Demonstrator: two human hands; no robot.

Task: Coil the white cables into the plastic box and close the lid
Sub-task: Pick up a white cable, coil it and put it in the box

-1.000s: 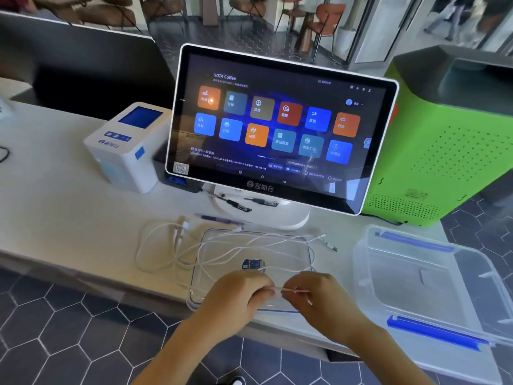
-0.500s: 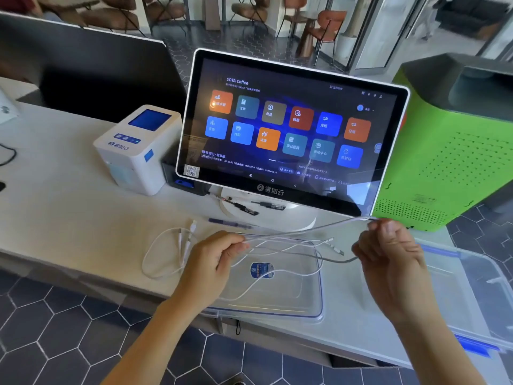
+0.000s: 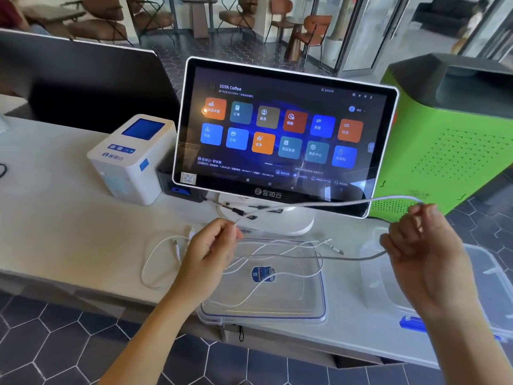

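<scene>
My left hand [image 3: 213, 245] pinches one end of a white cable [image 3: 319, 203]. My right hand [image 3: 424, 245] is closed on the same cable farther along. Between the hands it hangs as a long doubled loop, raised in front of the screen. A shallow clear plastic container [image 3: 323, 287] with a blue rim line and a blue sticker lies under the hands. More white cable [image 3: 277, 276] lies loose in it. Another white cable loop [image 3: 150, 262] rests on the counter to its left. A second clear plastic part [image 3: 485, 273] with blue latches sits at the right, partly behind my right hand.
A touchscreen terminal [image 3: 277, 134] on a white stand is close behind the hands. A white receipt printer [image 3: 130, 159] stands to its left and a green machine [image 3: 449, 145] to its right. The counter's front edge [image 3: 83, 290] runs just below the container.
My hands were together at the container's front edge. They have since lifted and drawn apart, the right one going far right, and the cable is now pulled out between them.
</scene>
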